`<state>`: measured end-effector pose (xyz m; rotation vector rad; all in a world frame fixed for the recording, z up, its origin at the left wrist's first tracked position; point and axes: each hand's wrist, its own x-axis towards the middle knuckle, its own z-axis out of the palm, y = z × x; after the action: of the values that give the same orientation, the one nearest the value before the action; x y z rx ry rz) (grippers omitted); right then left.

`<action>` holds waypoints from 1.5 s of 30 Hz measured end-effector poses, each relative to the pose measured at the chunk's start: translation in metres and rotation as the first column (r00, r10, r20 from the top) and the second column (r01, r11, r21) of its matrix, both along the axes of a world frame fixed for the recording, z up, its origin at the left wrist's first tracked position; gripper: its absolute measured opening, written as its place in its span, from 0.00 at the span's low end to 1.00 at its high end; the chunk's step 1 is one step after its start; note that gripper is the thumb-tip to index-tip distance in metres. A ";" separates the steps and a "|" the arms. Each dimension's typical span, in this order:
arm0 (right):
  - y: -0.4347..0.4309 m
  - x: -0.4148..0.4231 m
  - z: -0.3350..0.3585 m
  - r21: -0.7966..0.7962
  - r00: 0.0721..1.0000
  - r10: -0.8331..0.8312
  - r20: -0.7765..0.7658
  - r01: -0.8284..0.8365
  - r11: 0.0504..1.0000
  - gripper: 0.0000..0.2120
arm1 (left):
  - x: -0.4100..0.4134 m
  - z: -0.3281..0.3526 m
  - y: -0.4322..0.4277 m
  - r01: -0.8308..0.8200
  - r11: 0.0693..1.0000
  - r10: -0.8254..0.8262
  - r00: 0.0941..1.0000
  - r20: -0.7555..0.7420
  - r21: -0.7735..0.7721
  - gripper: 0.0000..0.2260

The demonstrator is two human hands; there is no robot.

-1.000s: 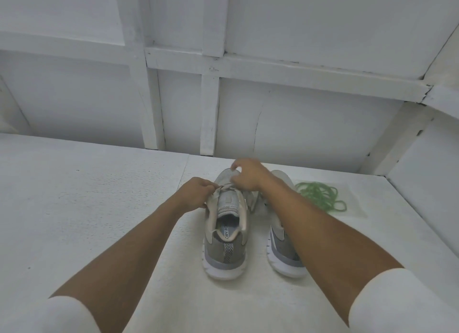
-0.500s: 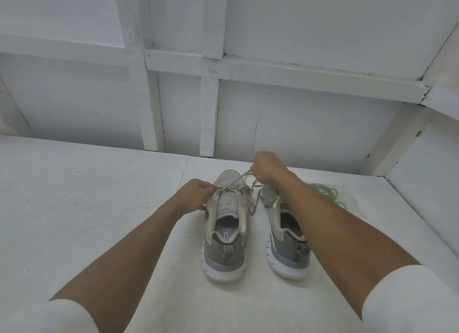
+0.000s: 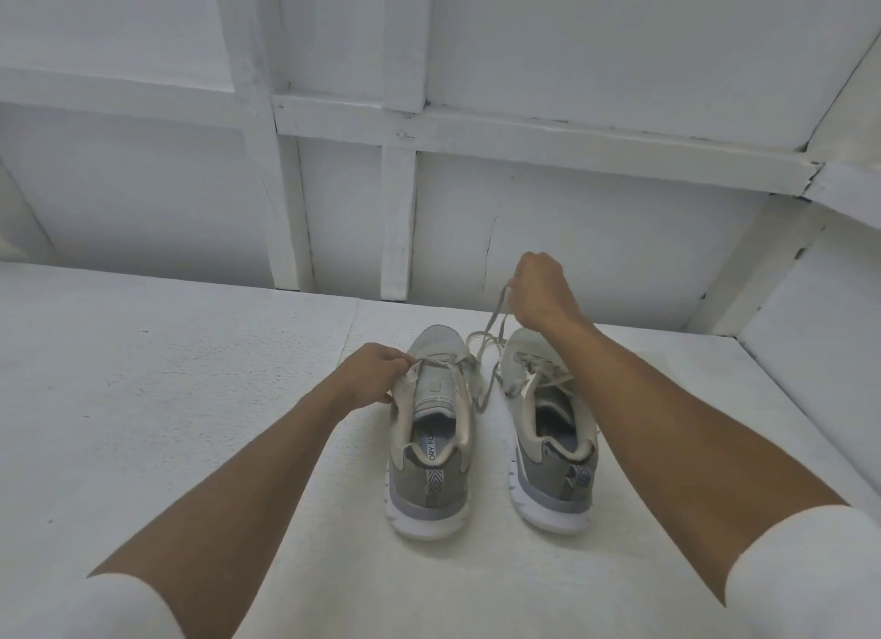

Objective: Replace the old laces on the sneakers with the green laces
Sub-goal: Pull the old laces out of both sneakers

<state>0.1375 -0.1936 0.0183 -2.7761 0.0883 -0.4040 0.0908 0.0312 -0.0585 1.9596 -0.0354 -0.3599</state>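
Nearest the camera, a left sleeve [image 3: 109, 605] and a right sleeve [image 3: 805, 576], both white, frame the view, and bare forearms reach out over the white table [image 3: 167, 400]. Between them two grey sneakers stand side by side, heels toward the person, close together but apparently not touching. The left sneaker [image 3: 426, 486] lies open at the collar and tongue: no lace crosses its nearer eyelets, and the old lace [image 3: 496, 319] seems threaded only through the rows near the toe. The left hand [image 3: 374, 376] sits at that shoe's outer side, fingers curled and pinching either the eyelet edge or the lace there; which one is too small to tell. From the toe end the lace climbs in a loose double strand, with slack hanging between the shoes, up to the right hand [image 3: 541, 290], which is raised above the toe of the right sneaker [image 3: 553, 452] with its fingers closed round the lace. The right sneaker has its own pale lace criss-crossed over the tongue and looks untouched. Beyond stands a white wall [image 3: 572, 238] with battens. No green laces show anywhere in this view. By my reading the job is at an early stage: the first old lace is partly out, the second is not begun, and both shoes await green lacing.
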 end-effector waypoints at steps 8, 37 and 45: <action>0.025 -0.037 -0.010 -0.027 0.927 0.171 -0.334 -0.191 0.981 0.11 | 0.022 0.022 -0.014 0.073 0.942 -0.126 0.981 0.145 0.326 0.11; 0.072 -0.107 -0.066 0.481 0.956 -0.109 -0.272 0.234 0.845 0.15 | 0.054 0.020 -0.007 -0.038 0.981 0.056 0.994 -0.089 0.190 0.09; 0.076 -0.108 -0.069 0.541 0.953 -0.160 -0.259 0.280 0.793 0.16 | 0.039 0.033 -0.043 0.246 0.759 -0.327 0.945 0.026 0.603 0.11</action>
<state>0.0300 -0.1177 -0.0505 -2.1932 0.5048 -0.1144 0.1293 -0.0123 -0.0255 2.6161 -0.3544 -0.4854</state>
